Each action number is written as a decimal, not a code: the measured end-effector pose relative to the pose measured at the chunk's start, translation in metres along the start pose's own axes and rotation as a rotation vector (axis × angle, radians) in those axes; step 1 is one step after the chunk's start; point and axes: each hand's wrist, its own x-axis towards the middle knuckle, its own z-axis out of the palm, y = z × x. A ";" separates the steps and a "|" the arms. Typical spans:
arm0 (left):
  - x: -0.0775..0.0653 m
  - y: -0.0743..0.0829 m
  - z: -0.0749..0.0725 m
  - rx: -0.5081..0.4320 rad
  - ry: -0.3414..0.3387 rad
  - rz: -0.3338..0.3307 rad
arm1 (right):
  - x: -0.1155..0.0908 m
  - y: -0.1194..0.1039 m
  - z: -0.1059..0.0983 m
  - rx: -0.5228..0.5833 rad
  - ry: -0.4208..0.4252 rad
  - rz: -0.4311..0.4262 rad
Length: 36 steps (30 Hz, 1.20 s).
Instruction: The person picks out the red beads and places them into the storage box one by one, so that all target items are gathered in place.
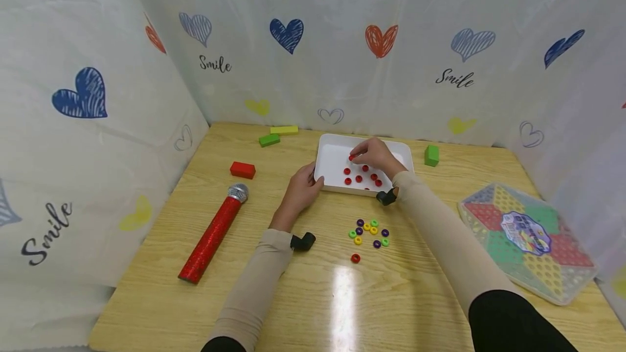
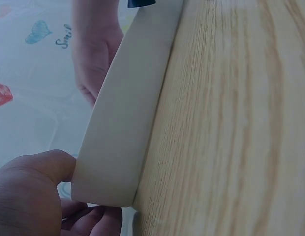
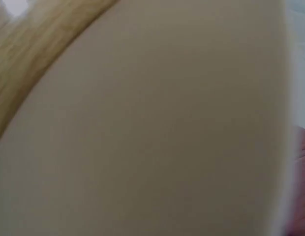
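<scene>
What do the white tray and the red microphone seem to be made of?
White tray: probably plastic, with smooth matte walls and rounded, moulded-looking corners. Red microphone: its handle looks glitter-coated and sparkly; the head appears to be silvery mesh, metal or metallised plastic, hard to tell.

Beige sleeves [image 1: 259,281] over black cuffs, a small black camera [image 1: 302,241] strapped at each wrist.

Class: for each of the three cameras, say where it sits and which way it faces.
Head: worn high, facing forward and down at the table; shows both forearms, left hand at the tray, right hand over it.
Left wrist: low beside the tray's outer wall; shows both hands.
Right wrist: pressed close to a pale surface; nothing identifiable.
Head and left wrist share tray and hands.
</scene>
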 end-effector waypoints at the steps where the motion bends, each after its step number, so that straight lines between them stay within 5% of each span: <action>1: 0.000 0.000 0.001 0.000 -0.001 0.002 | 0.000 0.002 0.001 -0.010 -0.003 -0.002; 22: 0.000 0.002 0.002 0.000 0.011 -0.023 | -0.004 0.004 0.002 -0.023 -0.017 -0.010; 36: -0.002 0.007 0.003 -0.015 0.006 -0.042 | -0.046 -0.013 -0.022 -0.029 0.083 -0.176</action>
